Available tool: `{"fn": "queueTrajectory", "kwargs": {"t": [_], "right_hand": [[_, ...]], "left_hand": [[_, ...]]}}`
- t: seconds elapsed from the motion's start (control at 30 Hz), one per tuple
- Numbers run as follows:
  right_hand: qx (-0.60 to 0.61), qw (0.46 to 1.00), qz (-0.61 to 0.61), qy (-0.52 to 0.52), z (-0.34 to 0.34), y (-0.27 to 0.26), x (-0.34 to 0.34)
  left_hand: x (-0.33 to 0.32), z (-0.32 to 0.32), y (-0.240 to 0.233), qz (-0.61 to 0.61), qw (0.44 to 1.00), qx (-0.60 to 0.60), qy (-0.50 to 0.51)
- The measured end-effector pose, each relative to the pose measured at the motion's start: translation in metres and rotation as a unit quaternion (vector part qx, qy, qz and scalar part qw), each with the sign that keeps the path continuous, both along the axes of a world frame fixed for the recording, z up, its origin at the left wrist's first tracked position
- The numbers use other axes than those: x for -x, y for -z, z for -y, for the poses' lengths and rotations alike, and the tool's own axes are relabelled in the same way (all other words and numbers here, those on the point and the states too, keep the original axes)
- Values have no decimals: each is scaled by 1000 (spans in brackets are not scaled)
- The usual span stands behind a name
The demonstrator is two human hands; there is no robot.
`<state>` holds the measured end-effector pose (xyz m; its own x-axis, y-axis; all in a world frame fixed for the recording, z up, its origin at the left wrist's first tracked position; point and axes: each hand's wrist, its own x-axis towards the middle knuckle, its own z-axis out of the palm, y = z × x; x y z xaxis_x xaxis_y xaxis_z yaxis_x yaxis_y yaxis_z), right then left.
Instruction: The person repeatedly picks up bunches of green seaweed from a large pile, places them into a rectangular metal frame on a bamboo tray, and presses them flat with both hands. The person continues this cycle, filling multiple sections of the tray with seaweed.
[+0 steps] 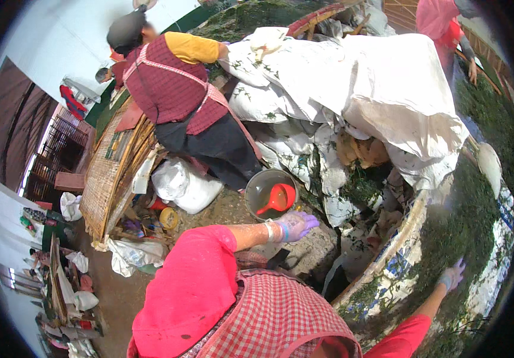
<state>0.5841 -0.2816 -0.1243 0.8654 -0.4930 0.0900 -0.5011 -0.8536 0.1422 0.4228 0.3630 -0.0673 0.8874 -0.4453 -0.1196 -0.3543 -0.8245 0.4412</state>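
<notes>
My left hand (298, 226), in a purple glove, is held out flat beside a grey bucket (249, 203). It holds nothing that I can see. The bucket contains liquid and a red plastic dipper (281, 197). Farther right, my right hand (452, 275), also gloved, is spread over a layer of dark green leafy plant material (451, 232). Whether its fingers press into the leaves cannot be made out. Under the greenery shows a white and blue woven plastic sheet (402, 268), and a pale curved rim (411, 215) runs along its near side.
Large white woven sacks (301, 80) are heaped ahead. A co-worker in a checked vest (167, 85) stands ahead left; another person (447, 40) is at far right. Bamboo trays (105, 170) lean at left, near a white plastic bag (187, 185). A stone block (315, 253) sits below my left hand.
</notes>
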Motion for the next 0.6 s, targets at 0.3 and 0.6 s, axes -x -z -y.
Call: {"fn": "queueTrajectory", "kwargs": {"t": [0.3,0.6], "right_hand": [[-221,973,65,20,-84,-99,78],[60,939,331,-78,-17,-390,107]], "left_hand": [[-61,94,37,6,973,177,147],[-120,135,33,-128,924,222,284]]}}
